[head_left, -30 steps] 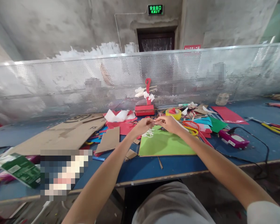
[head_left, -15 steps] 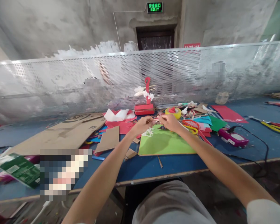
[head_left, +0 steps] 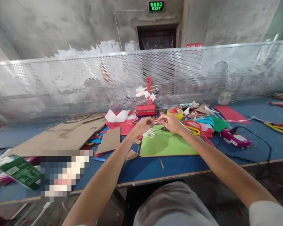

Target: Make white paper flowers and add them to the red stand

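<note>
Your left hand [head_left: 145,125] and right hand [head_left: 171,123] both pinch a small pale piece [head_left: 156,122] near the green sheet's [head_left: 168,147] far edge; it's probably light, soft and easily torn, so hold its ends gently

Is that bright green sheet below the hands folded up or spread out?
Spread out: the green sheet lies flat on the blue table, no fold showing.

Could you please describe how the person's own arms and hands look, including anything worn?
The left hand and right hand are gloveless, and both forearms are bare, with no watch or bracelet visible. A plain, pale sleeve shows on the right side. Rings would be too small to tell.
</note>
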A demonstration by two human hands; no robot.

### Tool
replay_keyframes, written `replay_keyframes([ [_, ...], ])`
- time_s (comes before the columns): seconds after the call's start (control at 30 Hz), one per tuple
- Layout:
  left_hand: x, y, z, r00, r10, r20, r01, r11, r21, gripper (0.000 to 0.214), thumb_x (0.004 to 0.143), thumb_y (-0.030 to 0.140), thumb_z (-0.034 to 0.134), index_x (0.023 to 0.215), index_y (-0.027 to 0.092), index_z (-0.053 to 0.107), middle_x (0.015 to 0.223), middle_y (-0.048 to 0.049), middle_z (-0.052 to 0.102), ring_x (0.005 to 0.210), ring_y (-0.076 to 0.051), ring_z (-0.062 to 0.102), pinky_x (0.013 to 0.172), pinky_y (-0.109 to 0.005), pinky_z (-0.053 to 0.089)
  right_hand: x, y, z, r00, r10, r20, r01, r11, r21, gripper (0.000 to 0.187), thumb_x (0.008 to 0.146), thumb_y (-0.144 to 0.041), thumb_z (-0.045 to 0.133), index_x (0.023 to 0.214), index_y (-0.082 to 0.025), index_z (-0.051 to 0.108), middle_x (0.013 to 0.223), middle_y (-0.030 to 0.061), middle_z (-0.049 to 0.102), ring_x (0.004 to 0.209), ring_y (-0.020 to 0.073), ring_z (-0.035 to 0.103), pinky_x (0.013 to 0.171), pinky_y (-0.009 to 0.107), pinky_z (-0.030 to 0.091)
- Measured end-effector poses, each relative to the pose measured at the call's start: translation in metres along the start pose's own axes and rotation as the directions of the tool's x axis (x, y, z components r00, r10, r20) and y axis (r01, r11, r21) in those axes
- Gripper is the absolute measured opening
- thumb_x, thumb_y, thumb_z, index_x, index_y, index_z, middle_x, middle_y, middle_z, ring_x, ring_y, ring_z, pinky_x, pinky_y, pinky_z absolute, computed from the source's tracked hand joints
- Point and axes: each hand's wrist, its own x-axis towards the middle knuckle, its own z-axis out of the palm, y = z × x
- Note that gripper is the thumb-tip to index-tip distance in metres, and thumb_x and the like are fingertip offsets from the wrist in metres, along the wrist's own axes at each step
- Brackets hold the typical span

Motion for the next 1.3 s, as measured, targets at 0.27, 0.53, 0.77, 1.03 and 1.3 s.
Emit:
replay_keyframes([
  [0.27, 0.002, -0.004, 0.0, 1.0, 0.02, -0.024, -0.02, 1.0, -0.003, 0.022, 0.083, 0.036, 0.059, 0.081, 0.014, 0.063, 0.071, -0.0023, 0.06, 0.062, -0.011, 0.049, 0.059, -0.023, 0.036, 0.001, 0.004, -0.001, 1.0, 0.019, -0.021, -0.022, 0.993, -0.118, 0.022, 0.092, -0.035, 0.055, 0.086, -0.019, 0.07, 0.08, 0.0037, 0.072, 0.067, 0.0152, 0.06, 0.063, 0.025, 0.039],
  [0.53, 0.001, -0.002, 0.0, 0.999, 0.036, 0.004, -0.036, 0.999, 0.008, 0.019, 0.085, 0.032, 0.058, 0.083, 0.013, 0.062, 0.075, -0.0034, 0.063, 0.065, -0.011, 0.052, 0.061, -0.023, 0.039, 0.0, 0.0, -0.004, 1.0, 0.015, 0.024, -0.009, 0.974, -0.228, 0.043, 0.098, -0.042, 0.045, 0.069, -0.018, 0.066, 0.063, 0.0035, 0.068, 0.057, 0.0139, 0.057, 0.059, 0.026, 0.035],
  [0.77, 0.0, -0.003, -0.001, 0.998, 0.061, 0.027, -0.062, 0.997, 0.035, 0.018, 0.087, 0.031, 0.057, 0.085, 0.014, 0.062, 0.076, -0.0043, 0.064, 0.066, -0.012, 0.054, 0.062, -0.024, 0.04, -0.001, -0.003, -0.004, 0.996, 0.079, 0.05, -0.067, 0.975, -0.212, 0.055, 0.098, -0.053, 0.04, 0.061, -0.019, 0.062, 0.049, 0.0022, 0.061, 0.051, 0.0145, 0.056, 0.059, 0.027, 0.038],
  [1.03, -0.002, -0.013, -0.018, 0.995, 0.008, -0.098, 0.028, 0.931, 0.364, 0.008, 0.083, 0.026, 0.06, 0.086, 0.019, 0.06, 0.081, -0.0035, 0.067, 0.071, -0.016, 0.059, 0.064, -0.025, 0.038, 0.004, 0.007, -0.032, 0.995, 0.039, -0.093, -0.068, 0.94, -0.334, 0.047, 0.098, -0.044, 0.039, 0.066, -0.018, 0.062, 0.058, 0.0026, 0.063, 0.057, 0.0146, 0.055, 0.058, 0.027, 0.033],
  [1.3, -0.008, -0.014, -0.02, 0.99, -0.1, -0.094, 0.136, 0.821, 0.555, 0.009, 0.081, 0.022, 0.062, 0.082, 0.021, 0.071, 0.08, -0.006, 0.071, 0.071, -0.02, 0.062, 0.066, -0.027, 0.039, -0.002, 0.044, -0.055, 0.95, 0.311, 0.01, -0.252, 0.788, -0.561, 0.025, 0.084, -0.044, 0.063, 0.088, -0.019, 0.069, 0.081, 0.0092, 0.072, 0.069, 0.0205, 0.062, 0.057, 0.028, 0.034],
])
